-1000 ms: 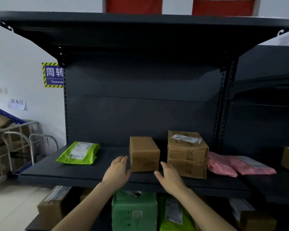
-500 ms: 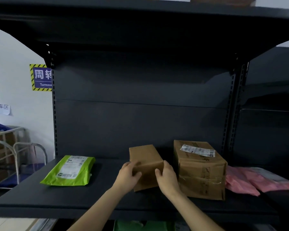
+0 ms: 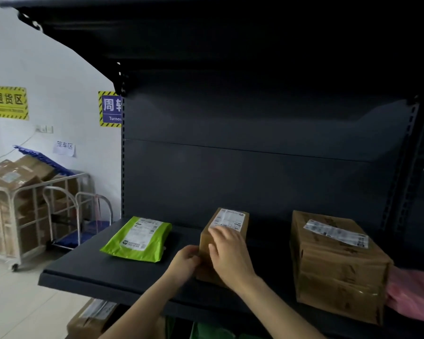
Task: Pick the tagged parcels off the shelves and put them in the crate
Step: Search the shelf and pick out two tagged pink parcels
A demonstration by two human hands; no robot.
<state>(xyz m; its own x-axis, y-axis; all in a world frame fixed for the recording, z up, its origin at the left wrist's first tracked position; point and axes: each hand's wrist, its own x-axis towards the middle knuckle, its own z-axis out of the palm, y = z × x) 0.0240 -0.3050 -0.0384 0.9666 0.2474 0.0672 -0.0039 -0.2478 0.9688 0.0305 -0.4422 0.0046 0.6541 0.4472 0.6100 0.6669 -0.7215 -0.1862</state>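
Head view, items listed from left to right, each located against the small carton (image 3: 227, 231) as reference

1. Far left of the small carton, on the wall: a yellow sign (image 3: 9, 102) and a blue sign (image 3: 110, 108). Count: two signs. Below them stood one cage trolley (image 3: 22, 204) loaded with cartons, well apart from the reference.

2. Left of the small carton, on the same shelf (image 3: 83, 275): one green mailer (image 3: 138, 238), lying flat with its label facing up. It was near the reference but not touching it.

3. The left hand (image 3: 185, 261) was at the near left corner of the small carton, with its fingers curled against that corner in a grip. Judged purpose: to steady the side while the top was checked.

4. The small carton, the task item in hand, stood at mid-shelf with its white label on top. Whether its base was clear of the shelf could not be told.

5. The right hand (image 3: 230, 253) lay on top of the small carton, with its fingers extended flat toward the label and somewhat blurred. Judged purpose: to hold the labelled face up so that the tag could be read before lifting.

6. Right of the small carton, separated by a gap: one large carton (image 3: 338, 263), label up. Count: two cartons on this shelf.

7. Farthest right: one pink mailer (image 3: 411, 297), touching the large carton and cut off by the frame edge.

8. The crate was not in view
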